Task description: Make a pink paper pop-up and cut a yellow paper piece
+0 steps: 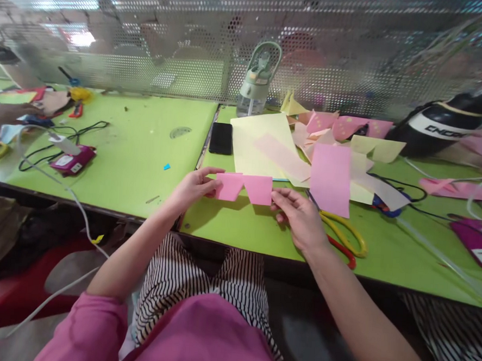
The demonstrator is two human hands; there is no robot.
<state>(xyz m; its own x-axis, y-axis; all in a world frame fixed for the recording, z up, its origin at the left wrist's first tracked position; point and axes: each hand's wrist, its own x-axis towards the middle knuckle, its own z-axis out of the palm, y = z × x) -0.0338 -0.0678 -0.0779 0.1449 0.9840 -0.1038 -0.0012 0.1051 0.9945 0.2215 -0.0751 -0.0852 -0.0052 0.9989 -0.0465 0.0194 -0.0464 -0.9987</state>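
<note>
A folded pink paper piece (258,190) with a V-shaped notch in its middle is stretched between my two hands, above the green table (144,163). My left hand (197,187) pinches its left end, and my right hand (298,212) pinches the right end between thumb and fingers. Scissors with a yellow handle (346,235) and a red handle (343,251) lie beside my right hand. Behind it are a pink sheet (331,178) and a large pale yellow sheet (263,144).
A black phone (221,138) and a clear bottle (253,91) stand or lie behind my hands. Paper scraps (322,123), a black bottle (444,125) and cables are at right. A purple power strip (73,160) and another person's hand (18,112) are at left.
</note>
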